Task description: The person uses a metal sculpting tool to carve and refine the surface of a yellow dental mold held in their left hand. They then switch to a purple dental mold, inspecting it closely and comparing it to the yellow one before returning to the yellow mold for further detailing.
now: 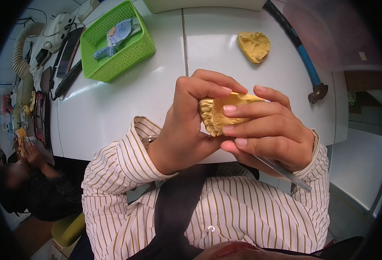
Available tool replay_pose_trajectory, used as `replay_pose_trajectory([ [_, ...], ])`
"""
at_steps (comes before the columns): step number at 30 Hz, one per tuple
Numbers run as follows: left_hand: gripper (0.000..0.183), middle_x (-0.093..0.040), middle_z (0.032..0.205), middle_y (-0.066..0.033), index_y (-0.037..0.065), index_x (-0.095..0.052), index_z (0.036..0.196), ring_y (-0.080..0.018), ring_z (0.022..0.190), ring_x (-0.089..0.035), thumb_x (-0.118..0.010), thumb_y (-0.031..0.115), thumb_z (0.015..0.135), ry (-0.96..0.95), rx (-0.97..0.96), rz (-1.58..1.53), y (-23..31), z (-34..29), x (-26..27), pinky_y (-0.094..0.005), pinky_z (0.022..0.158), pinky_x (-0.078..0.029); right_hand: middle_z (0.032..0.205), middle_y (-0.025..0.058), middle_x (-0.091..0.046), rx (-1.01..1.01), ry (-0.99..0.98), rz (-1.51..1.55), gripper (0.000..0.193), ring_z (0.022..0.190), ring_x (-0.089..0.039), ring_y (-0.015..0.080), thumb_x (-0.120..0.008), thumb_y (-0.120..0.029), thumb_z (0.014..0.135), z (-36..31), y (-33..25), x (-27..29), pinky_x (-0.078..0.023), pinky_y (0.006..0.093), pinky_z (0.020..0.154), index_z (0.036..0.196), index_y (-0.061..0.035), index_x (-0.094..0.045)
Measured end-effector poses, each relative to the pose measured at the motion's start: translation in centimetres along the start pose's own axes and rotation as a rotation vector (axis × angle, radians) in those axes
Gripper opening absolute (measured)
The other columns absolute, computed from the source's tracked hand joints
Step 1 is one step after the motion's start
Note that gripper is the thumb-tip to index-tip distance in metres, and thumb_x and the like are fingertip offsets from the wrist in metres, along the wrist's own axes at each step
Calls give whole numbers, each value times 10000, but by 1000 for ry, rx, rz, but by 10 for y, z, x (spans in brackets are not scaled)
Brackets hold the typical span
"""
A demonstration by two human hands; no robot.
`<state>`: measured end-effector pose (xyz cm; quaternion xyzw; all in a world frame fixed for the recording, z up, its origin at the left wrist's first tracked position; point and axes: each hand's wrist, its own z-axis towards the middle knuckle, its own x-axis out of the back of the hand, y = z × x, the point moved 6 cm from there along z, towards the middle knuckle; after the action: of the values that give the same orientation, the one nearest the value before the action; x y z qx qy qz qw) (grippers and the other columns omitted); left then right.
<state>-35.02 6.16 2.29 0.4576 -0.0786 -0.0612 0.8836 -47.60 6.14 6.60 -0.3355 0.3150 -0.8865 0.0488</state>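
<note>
A yellow plaster dental cast [211,116] with a row of teeth along its edge is held up near the table's front edge. My left hand [178,123] is closed round its left side, fingers over the far rim and thumb underneath. My right hand [275,132] lays its fingers across the cast's face and right side. A slim grey metal-looking tool [282,169] is also in my right hand, its shaft slanting down to the right. The tool's working end is hidden behind my fingers and the cast. Another yellow dental cast [254,47] lies on the table, beyond my right hand.
A green perforated basket [117,71] with blue dental impressions [119,32] stands at the far left. A hammer [306,60] with a black and blue handle lies at the right. Further left are a corrugated hose [21,47] and another person's hands [34,155].
</note>
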Motion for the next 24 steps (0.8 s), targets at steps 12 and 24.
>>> replay_pose_trajectory([
  [12, 567, -482, 1127, -175, 62, -335, 1091, -235, 1021, -561, -774, 65, 733, -9, 17, -20, -3, -1, 0, -330, 856, -508, 891, 48, -674, 30, -14, 29, 274, 988, -655, 232, -792, 6, 680, 2, 2, -1, -448, 449, 965, 854, -103, -610],
  [24, 577, -480, 1124, -175, 59, -332, 1094, -238, 1024, -559, -777, 55, 726, -14, 27, -4, -2, 0, 0, -331, 867, -502, 885, 67, -668, 1, 14, 125, 306, 997, -649, 260, -776, 33, 687, 3, 5, 1, -437, 475, 968, 881, -100, -580],
])
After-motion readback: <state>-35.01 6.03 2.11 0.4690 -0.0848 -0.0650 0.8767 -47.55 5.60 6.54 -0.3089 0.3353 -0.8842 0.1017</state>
